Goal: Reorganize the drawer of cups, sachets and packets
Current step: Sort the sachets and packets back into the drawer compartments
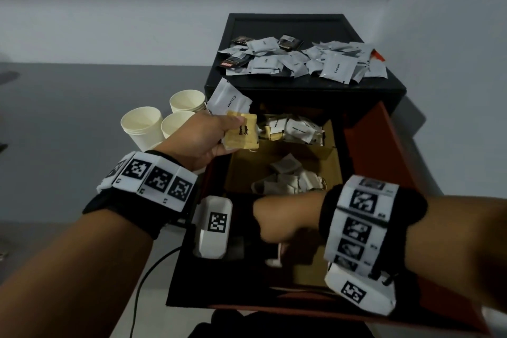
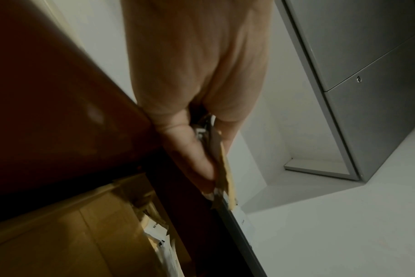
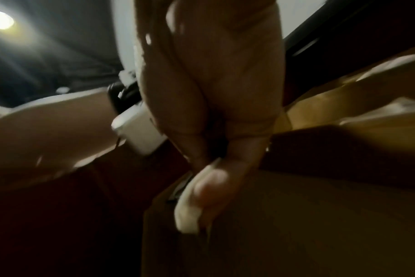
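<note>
The open drawer (image 1: 378, 151) holds cardboard compartments. My left hand (image 1: 219, 132) hovers over its back left corner. It pinches a stack of yellow brown-sugar sachets (image 1: 244, 134) with a white Cream packet (image 1: 227, 99) behind them. In the left wrist view the thumb of that hand (image 2: 201, 150) presses the sachets (image 2: 225, 168) edge-on. My right hand (image 1: 277, 230) reaches down into the dark near compartment. Its curled fingers (image 3: 213, 178) grip a small white sachet (image 3: 187, 211). White sugar sachets (image 1: 296, 129) fill the back compartment. Greyish sachets (image 1: 288, 178) lie in the middle one.
Three white paper cups (image 1: 142, 126) stand to the left of the drawer. A pile of white and dark packets (image 1: 315, 60) covers the black cabinet top (image 1: 274, 25). A black cable (image 1: 148, 277) runs down at the lower left. Grey walls close in behind and on the right.
</note>
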A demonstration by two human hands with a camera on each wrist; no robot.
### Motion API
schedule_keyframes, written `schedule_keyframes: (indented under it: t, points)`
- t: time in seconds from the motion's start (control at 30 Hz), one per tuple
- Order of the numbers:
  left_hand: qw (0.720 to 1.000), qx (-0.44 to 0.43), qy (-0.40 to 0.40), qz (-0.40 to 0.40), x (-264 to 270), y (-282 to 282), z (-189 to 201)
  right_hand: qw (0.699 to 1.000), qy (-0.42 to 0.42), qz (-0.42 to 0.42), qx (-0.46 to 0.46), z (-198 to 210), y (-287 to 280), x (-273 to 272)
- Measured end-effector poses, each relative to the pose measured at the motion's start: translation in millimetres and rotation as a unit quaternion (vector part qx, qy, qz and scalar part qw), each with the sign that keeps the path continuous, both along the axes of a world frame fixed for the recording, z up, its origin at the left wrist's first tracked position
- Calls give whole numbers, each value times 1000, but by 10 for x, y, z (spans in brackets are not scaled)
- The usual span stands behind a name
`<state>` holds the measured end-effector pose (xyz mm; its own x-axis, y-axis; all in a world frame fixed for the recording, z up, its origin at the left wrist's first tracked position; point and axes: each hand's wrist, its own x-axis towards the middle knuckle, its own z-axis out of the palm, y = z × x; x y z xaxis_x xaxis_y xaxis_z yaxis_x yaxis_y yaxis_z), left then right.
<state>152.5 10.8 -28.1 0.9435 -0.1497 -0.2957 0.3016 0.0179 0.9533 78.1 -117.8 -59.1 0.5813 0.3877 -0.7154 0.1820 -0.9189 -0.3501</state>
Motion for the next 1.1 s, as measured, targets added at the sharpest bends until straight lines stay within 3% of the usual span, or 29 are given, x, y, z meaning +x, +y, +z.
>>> schedule_keyframes:
  t: [0.27, 0.33, 0.5, 0.63, 0.8, 1.0, 1.1]
  points:
    - [1000, -7, 8, -1, -9, -3, 18, 967, -86, -191, 146, 528, -730, 333]
    - [1000, -10, 14, 0, -5, -6, 21, 930, -85, -267, 238, 606, -852, 371]
    - [999, -20, 27, -21, 26, -122, 122, 783, -98, -397, 469, 678, -903, 416]
    - [998, -7, -2, -62, 30, -296, 253, 739, -124, -409, 521, 636, -734, 441]
    - [995, -63, 10, -70, 49, -470, 350, 668, -192, -464, 549, 562, -655, 523]
    - [989, -114, -10, -98, 80, -628, 307, 704, -371, -414, 442, 528, -685, 532]
    - [981, -165, -20, -103, 82, -709, 251, 695, -428, -408, 410, 505, -712, 518]
